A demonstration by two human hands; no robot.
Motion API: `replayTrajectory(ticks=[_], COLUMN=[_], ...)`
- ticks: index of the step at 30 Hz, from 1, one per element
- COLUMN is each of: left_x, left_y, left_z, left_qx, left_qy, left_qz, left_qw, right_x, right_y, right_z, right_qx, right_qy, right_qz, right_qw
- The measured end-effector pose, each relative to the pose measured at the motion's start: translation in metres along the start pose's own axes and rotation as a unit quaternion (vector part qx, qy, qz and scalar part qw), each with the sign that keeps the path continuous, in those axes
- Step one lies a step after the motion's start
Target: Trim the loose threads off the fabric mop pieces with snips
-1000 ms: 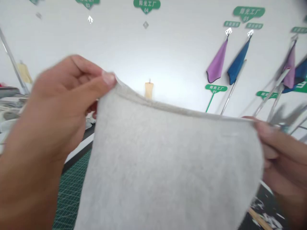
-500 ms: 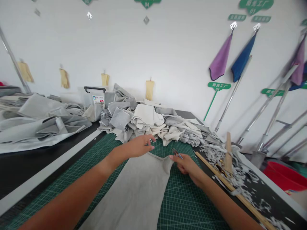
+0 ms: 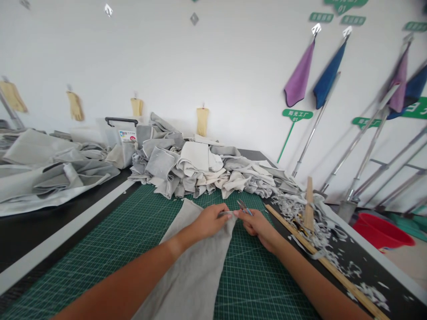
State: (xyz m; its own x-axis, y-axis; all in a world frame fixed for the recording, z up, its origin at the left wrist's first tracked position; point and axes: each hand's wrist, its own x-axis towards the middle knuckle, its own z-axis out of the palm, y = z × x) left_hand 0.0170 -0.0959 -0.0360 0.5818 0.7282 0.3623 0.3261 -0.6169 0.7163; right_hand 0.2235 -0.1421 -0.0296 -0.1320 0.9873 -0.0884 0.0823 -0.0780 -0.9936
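A long piece of grey cloth (image 3: 196,262) lies on the green cutting mat (image 3: 147,222) and runs toward me. My left hand (image 3: 213,218) is closed, pinching the cloth's far edge near its right corner. Beside it, almost touching, my right hand (image 3: 256,224) pinches that same corner between thumb and finger. The right hand also holds small snips (image 3: 245,207) with blue on the handles; their blades point up and away from the cloth. The fingers hide part of the handles.
A heap of folded grey cloths (image 3: 196,164) lies behind the mat, with more cloth (image 3: 50,173) at left. At right are a wooden strip (image 3: 323,258), scraps (image 3: 320,222) and a shorter wooden piece (image 3: 309,204). A red bucket (image 3: 380,231) stands beyond the table.
My left hand has moved right and toward me, from loosely spread fingers to a pinch on the cloth beside my right hand. The view has shifted slightly right.
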Motion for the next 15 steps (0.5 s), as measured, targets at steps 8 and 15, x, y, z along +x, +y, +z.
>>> replayTrajectory(ticks=[8, 15], left_x=[-0.0037, -0.0055], left_y=[-0.0073, 0.0002], left_z=[-0.0012, -0.0033], left_qx=[-0.064, -0.079], left_qy=[0.02, 0.006], left_qz=[-0.033, -0.021], left_qw=[0.997, 0.997], right_x=[-0.0034, -0.0057], right_y=[-0.002, 0.001], right_z=[0.0029, 0.0047], right_qx=[-0.004, -0.037], right_qy=[-0.004, 0.015], right_qz=[-0.013, -0.022], right_qw=[1.0, 0.999])
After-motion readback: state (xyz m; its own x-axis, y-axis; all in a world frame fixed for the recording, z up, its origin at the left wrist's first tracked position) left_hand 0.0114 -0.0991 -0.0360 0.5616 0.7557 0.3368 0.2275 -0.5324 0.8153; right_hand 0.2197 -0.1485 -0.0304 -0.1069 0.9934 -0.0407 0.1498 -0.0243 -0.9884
